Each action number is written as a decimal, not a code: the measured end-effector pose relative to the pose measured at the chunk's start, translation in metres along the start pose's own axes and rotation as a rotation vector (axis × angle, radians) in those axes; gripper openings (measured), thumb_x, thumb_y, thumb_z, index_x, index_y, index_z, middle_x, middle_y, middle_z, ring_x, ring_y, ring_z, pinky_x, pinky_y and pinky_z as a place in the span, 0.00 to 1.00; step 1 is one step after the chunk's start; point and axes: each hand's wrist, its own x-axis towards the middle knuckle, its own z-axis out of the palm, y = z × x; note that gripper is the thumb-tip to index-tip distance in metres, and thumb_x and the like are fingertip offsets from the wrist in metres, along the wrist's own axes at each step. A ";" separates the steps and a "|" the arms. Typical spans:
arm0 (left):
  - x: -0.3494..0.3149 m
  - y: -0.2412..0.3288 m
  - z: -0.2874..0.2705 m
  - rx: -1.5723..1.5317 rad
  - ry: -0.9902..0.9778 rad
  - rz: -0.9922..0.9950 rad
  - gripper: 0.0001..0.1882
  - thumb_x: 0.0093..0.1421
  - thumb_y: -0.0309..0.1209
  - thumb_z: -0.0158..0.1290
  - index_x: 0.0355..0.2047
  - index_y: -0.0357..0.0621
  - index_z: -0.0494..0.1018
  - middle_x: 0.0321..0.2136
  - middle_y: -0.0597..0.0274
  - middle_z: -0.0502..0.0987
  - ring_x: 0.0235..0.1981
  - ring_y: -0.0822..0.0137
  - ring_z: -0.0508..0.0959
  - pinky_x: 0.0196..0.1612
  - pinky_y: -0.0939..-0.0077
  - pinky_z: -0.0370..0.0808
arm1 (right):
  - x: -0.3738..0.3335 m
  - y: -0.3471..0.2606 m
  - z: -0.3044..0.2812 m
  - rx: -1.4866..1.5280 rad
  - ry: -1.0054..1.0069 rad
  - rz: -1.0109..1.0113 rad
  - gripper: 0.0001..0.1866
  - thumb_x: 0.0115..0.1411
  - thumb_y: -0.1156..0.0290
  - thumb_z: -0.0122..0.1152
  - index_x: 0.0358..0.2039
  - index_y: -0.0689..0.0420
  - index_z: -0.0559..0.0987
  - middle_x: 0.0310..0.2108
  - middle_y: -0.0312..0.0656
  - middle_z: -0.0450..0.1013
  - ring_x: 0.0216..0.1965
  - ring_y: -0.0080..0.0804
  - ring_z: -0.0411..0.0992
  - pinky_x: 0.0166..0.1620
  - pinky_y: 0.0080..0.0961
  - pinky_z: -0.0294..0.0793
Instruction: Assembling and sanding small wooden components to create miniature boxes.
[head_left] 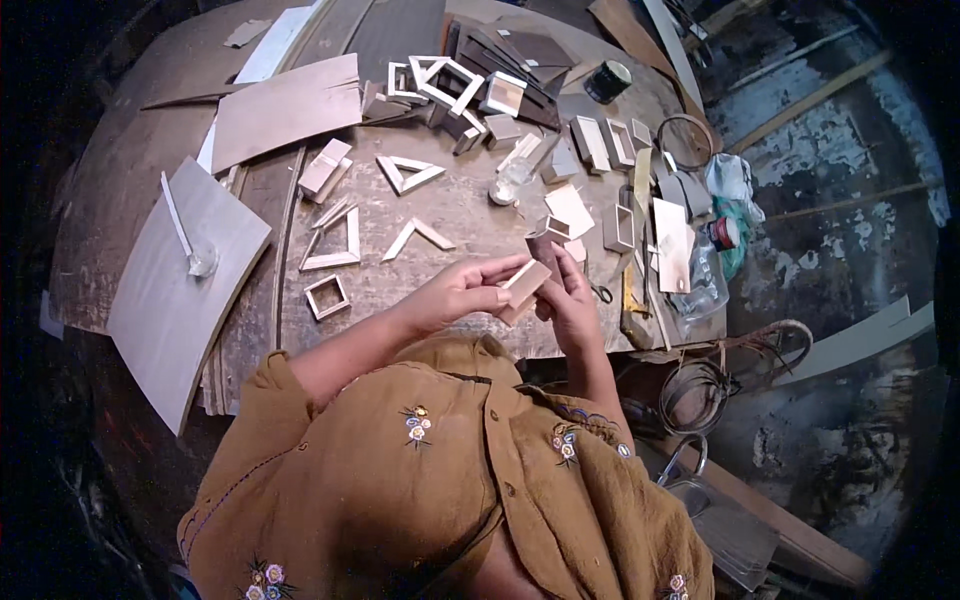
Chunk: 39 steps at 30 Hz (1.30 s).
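Note:
Close in front of my body, at the table's near edge, both hands are together. My left hand [460,296] is closed on a small light wooden box [526,284], its thumb and fingers on the left end. My right hand [573,305] has its fingers round a dark brown, box-shaped piece [544,250], and its thumb side meets the light box. Whether the two pieces touch is hidden by the fingers. Beyond my hands lie an L-shaped wooden frame piece [418,238], a triangular frame [408,174] and another frame [335,240]. A small square frame [327,297] is left of my left forearm.
Small open boxes [619,228] and a clear jar [508,184] stand beyond my hands. A heap of frames [440,85] lies at the back. Scissors [601,293] and a yellow-handled tool [632,310] are on the right. A large thin board [180,290] overhangs the left edge.

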 end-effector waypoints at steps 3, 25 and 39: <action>-0.007 0.000 -0.003 0.141 -0.079 -0.101 0.36 0.55 0.24 0.61 0.64 0.40 0.60 0.51 0.58 0.72 0.42 0.73 0.77 0.46 0.77 0.76 | 0.000 -0.003 -0.016 -0.019 -0.176 0.074 0.27 0.59 0.69 0.59 0.59 0.53 0.67 0.31 0.28 0.70 0.22 0.14 0.61 0.23 0.14 0.58; -0.016 -0.005 -0.006 0.109 0.120 0.142 0.32 0.44 0.19 0.67 0.50 0.44 0.68 0.49 0.66 0.70 0.47 0.72 0.74 0.47 0.74 0.77 | -0.032 -0.027 0.029 -0.523 0.027 -0.544 0.19 0.60 0.72 0.57 0.52 0.62 0.74 0.42 0.48 0.76 0.44 0.34 0.74 0.48 0.28 0.71; -0.009 -0.006 0.001 0.554 0.426 0.339 0.14 0.48 0.22 0.65 0.37 0.39 0.81 0.48 0.57 0.71 0.49 0.66 0.73 0.48 0.75 0.72 | -0.032 -0.025 0.027 -0.726 0.002 -0.617 0.20 0.59 0.73 0.57 0.53 0.60 0.72 0.44 0.53 0.75 0.44 0.46 0.75 0.48 0.32 0.72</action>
